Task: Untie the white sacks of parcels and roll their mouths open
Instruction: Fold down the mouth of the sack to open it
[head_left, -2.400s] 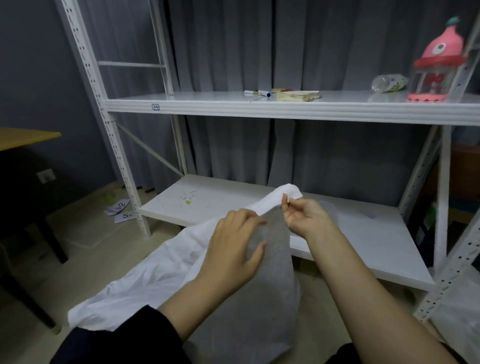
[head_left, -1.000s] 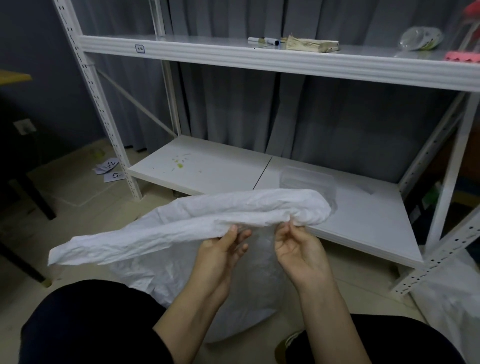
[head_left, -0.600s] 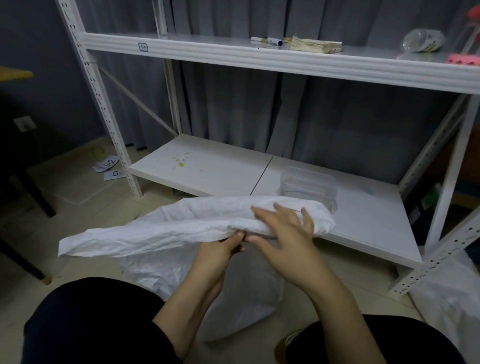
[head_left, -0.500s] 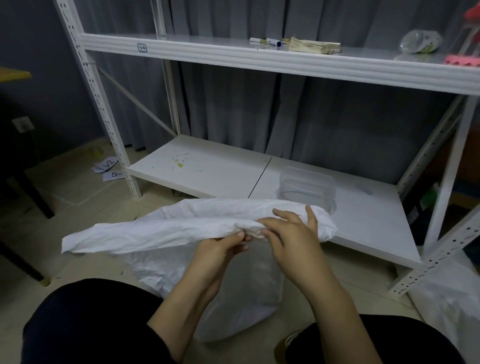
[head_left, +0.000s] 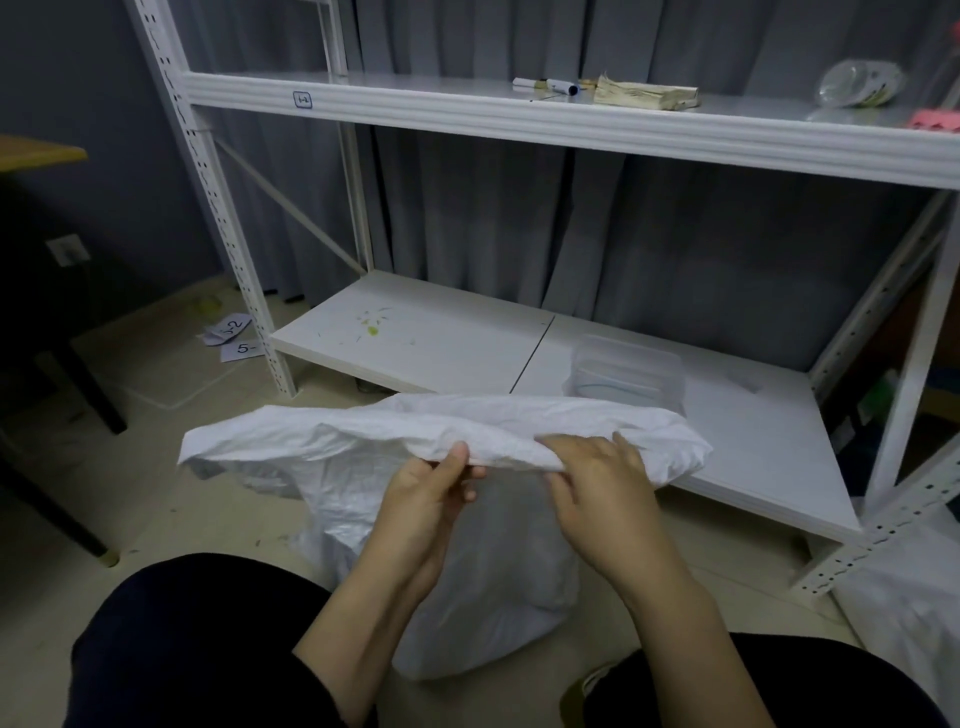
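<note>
A white woven sack (head_left: 483, 587) stands on the floor between my knees. Its upper part is rolled into a long crumpled band (head_left: 322, 436) that stretches from left to right in front of me. My left hand (head_left: 426, 499) pinches the lower edge of that band between thumb and fingers. My right hand (head_left: 597, 483) grips the band just to the right, with fingers curled over its top and thumb under it. What the sack holds is hidden.
A white metal rack (head_left: 431, 338) stands right behind the sack, with a clear plastic box (head_left: 628, 376) on its lowest shelf. Another white sack (head_left: 914, 613) lies at the right edge. A dark table leg (head_left: 78, 525) and loose papers (head_left: 231, 338) are on the left floor.
The sack top, held up high earlier, has come down and been rolled into a band. My right hand moved from under the band to over its top and now curls round it.
</note>
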